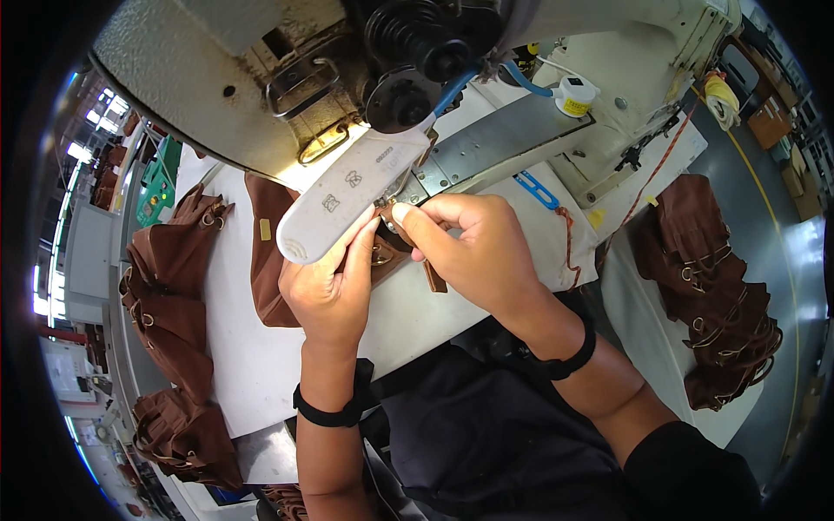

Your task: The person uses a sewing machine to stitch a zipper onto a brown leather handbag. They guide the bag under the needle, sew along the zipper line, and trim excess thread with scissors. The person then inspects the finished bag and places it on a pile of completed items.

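1. One left hand [328, 282] and one right hand [473, 247] pinch one brown leather strap [387, 219] just off centre, toward eleven o'clock.
2. One sewing machine [347, 48], twelve o'clock.
3. One blue slotted tool [536, 189], two o'clock.

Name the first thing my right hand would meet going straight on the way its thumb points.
Most likely the left hand, whose fingertips sit just left of the right hand. The pale grey elongated cover looks close beyond, but depth is unclear here.
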Demonstrator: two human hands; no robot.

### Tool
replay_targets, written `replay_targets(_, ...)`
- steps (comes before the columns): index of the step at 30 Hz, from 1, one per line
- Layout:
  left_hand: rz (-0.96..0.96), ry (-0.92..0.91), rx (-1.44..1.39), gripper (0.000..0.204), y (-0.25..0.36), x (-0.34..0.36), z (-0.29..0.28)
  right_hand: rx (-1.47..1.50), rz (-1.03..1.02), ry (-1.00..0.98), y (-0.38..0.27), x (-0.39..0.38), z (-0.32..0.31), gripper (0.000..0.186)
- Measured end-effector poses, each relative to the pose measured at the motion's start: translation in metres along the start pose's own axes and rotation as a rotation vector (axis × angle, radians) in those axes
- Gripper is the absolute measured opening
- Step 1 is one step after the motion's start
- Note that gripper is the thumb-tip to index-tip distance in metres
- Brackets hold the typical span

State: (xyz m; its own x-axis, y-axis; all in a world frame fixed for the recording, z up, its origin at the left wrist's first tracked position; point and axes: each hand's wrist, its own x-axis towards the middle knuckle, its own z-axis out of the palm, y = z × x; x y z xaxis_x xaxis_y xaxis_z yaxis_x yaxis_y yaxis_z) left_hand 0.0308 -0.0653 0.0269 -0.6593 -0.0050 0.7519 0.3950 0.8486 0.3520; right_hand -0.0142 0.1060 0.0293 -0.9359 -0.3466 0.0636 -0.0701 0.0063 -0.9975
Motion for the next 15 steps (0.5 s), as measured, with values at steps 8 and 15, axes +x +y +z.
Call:
replay_targets(8,-0.030,0.030,-0.031,0.020,0.000,0.004,0.001,0.008,-0.011,-0.012,0.002,0.004,-0.001,0.033)
replay_targets(15,-0.085,-0.057,-0.083,0.015,-0.003,0.004,-0.006,-0.187,-0.111,-0.057,-0.003,0.000,-0.016,0.037)
